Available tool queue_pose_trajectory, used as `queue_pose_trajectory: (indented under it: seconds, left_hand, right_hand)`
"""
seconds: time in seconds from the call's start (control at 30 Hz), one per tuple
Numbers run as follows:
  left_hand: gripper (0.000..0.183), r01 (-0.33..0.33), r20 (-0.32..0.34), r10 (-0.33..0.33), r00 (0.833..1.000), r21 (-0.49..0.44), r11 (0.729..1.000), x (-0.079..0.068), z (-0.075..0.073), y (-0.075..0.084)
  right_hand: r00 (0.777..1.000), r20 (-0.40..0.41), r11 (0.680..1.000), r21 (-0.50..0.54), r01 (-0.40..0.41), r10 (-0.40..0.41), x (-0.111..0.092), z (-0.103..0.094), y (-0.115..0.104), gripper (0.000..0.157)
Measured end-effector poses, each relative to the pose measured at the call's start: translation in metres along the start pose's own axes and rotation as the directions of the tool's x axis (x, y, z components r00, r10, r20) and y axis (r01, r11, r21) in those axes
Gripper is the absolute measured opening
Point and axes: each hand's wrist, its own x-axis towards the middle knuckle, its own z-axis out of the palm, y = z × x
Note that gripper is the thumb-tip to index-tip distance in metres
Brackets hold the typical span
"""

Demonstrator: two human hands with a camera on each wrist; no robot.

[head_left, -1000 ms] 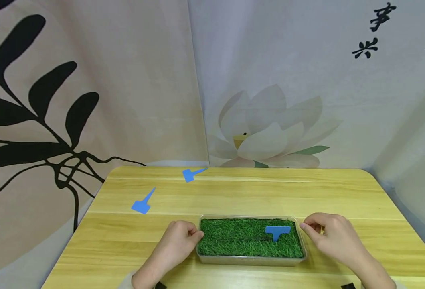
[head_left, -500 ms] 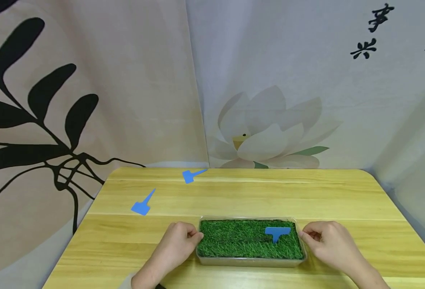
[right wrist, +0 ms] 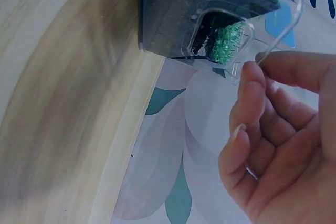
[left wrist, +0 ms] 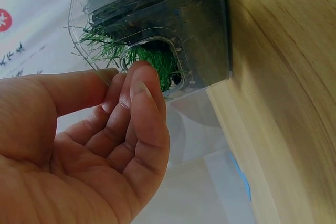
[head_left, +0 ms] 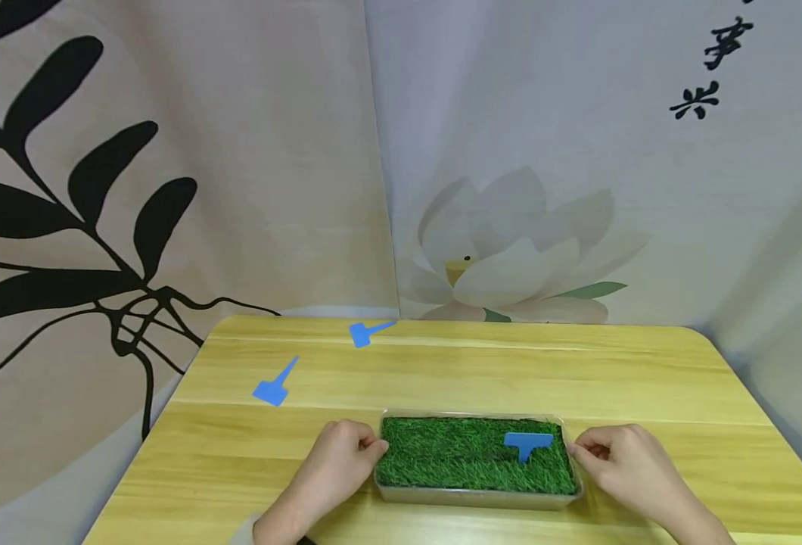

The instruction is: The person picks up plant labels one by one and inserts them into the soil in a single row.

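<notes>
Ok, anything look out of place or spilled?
Two blue plant labels lie loose at different angles on the table, one's tip near the far edge, while a third label stands in the artificial grass. No visible spill.

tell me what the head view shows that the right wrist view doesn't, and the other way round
Only the head view shows the left hand, the nearer loose blue tag, the farther loose blue tag and the black characters on the backdrop.

Only the right wrist view shows the rounded window-like shape in the clear box's end wall, with green blades visible through it.

Both show the right hand pinching the box's rim, the green grass, the blue tag in it and the wooden table.
</notes>
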Motion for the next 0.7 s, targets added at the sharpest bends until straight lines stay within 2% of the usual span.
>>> queue_pose_trajectory:
  seconds: [0.27, 0.53, 0.7]
  left_hand:
    - [0.044, 0.012, 0.007, -0.012, 1.0, 0.0, 1.0, 0.0009, -0.0001, 0.0008]
    - [0.049, -0.01, 0.012, 0.009, 1.0, 0.032, 0.999, 0.0016, -0.0034, -0.0027]
    - [0.045, 0.003, -0.029, -0.001, 1.0, 0.062, 0.998, 0.0031, -0.0085, -0.0015]
  right_hand:
    - [1.0, 0.024, 1.0, 0.023, 0.001, -0.002, 0.0003, -0.001, 0.0017, 0.034]
    - [0.998, 0.063, 0.998, 0.06, -0.023, 0.02, 0.0013, -0.0029, 0.0, 0.033]
    - [0.996, 0.081, 0.997, 0.07, -0.045, 0.039, 0.001, -0.0041, -0.0009, 0.033]
